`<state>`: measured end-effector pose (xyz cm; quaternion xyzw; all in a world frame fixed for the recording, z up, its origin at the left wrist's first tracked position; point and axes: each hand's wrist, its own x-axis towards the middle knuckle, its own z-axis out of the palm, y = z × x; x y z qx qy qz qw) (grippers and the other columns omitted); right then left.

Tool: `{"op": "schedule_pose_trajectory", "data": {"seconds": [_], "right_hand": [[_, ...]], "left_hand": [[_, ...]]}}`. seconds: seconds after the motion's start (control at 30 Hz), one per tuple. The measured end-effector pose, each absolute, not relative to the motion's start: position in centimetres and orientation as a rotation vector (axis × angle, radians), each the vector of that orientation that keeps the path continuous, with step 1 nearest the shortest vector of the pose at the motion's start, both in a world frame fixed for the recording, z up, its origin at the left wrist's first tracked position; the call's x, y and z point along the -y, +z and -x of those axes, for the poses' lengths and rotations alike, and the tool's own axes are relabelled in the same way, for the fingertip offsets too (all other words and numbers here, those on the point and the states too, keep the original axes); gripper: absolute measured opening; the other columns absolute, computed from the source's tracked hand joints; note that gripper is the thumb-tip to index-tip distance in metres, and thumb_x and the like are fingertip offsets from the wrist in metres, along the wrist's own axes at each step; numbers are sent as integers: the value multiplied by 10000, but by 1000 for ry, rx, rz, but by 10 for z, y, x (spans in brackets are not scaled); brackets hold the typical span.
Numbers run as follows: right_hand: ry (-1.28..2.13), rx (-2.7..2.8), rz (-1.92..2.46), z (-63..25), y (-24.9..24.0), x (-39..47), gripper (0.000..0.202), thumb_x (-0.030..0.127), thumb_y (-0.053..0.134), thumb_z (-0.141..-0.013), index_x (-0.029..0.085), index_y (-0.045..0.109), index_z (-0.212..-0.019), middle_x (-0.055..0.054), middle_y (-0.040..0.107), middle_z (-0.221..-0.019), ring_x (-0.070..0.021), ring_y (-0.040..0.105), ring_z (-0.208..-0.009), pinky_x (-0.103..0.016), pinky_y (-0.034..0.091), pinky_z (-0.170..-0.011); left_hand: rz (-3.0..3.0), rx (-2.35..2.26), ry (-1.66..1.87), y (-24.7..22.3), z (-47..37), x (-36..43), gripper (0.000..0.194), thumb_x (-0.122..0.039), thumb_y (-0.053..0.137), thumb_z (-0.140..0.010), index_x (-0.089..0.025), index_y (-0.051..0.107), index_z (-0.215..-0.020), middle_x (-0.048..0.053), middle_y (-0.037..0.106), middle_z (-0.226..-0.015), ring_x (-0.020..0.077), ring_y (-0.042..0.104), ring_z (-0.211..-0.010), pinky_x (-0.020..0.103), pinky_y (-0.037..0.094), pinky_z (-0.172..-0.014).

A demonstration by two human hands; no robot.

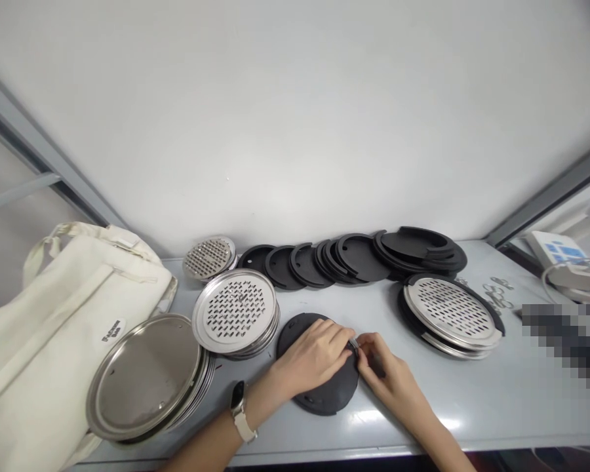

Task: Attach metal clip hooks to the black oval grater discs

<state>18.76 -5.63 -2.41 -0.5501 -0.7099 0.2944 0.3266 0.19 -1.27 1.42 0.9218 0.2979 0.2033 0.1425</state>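
Note:
A round black disc (324,393) lies on the grey table near its front edge. Over its upper part rests my left hand (317,351), fingers bent and pinched at a small metal piece (354,343) on the disc's right rim. From the right, my right hand (384,370) pinches the same metal piece between thumb and fingertips. The fingers hide part of the piece, so its full shape cannot be seen.
Metal plates (150,377) and grater discs (235,311) are stacked left, beside a cream bag (69,328). Black discs (361,257) line the wall. More grater discs (452,311) and small metal rings (496,295) lie right, near a white device (558,252).

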Motion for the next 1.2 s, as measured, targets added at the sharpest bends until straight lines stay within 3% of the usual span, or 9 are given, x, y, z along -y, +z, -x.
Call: {"op": "schedule_pose_trajectory", "data": {"seconds": [0.37, 0.53, 0.8, 1.2], "right_hand": [[827, 1821, 1471, -190, -20, 53, 281, 346, 364, -974, 229, 431, -1220, 30, 550, -706, -127, 543, -599, -214, 462, -622], [848, 1862, 1393, -188, -17, 50, 259, 316, 363, -974, 218, 496, -1174, -25, 643, -842, -151, 628, -754, -234, 489, -727], [790, 1893, 1312, -187, -19, 47, 246, 284, 391, -967, 201, 541, -1143, -86, 667, -1049, -161, 652, -894, -238, 501, -806], [823, 1869, 1329, -188, -17, 48, 210, 293, 393, -967, 201, 562, -1054, -95, 657, -1068, -165, 646, -927, -240, 494, -851]], "left_hand": [[-2592, -1112, 551, 12, -4, 12, 157, -261, 573, -863, -176, 475, -951, 48, 519, -946, 219, 520, -909, 353, 475, -803], [-2611, -1116, 525, 13, -4, 12, 128, -256, 556, -870, -182, 470, -930, 44, 518, -930, 215, 519, -893, 350, 468, -791], [-2603, -1123, 524, 12, -4, 13, 121, -266, 549, -879, -186, 459, -882, 36, 528, -893, 212, 526, -857, 351, 445, -768], [-2460, -1041, 584, 5, -3, 4, 195, -253, 635, -843, -192, 452, -812, -11, 518, -828, 162, 513, -786, 295, 407, -745]]}}
